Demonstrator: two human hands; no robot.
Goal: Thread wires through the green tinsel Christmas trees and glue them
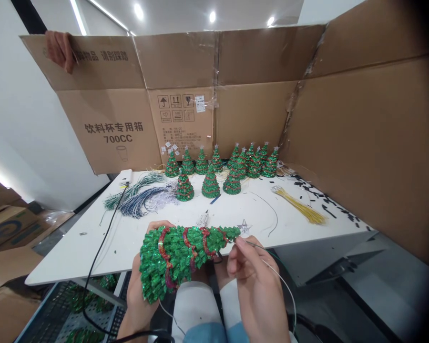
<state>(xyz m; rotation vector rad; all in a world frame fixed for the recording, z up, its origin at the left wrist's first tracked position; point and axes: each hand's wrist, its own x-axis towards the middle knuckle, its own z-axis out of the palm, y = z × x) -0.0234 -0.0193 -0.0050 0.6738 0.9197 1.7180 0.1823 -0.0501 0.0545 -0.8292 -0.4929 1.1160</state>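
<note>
A green beaded Christmas tree (pixel 178 255) with red bead garlands lies on its side above my lap, its tip pointing right. My left hand (pixel 141 281) is wrapped round its wide base from behind, with most fingers hidden by the beads. Near the tip, my right hand (pixel 255 274) pinches a thin wire (pixel 286 281) between thumb and forefinger. The wire trails off to the lower right beside a green strand. A clear star (pixel 244 227) sits at the tip of the tree, just above my right fingertips.
Several finished-looking bead trees (pixel 210 183) stand on the white table (pixel 75 243). Bundles of dark wire (pixel 132 202) lie left, a yellow wire bundle (pixel 302 207) right, with black scraps near the edge. Cardboard walls (pixel 257 109) enclose the back. A black cable (pixel 103 243) hangs over the left front.
</note>
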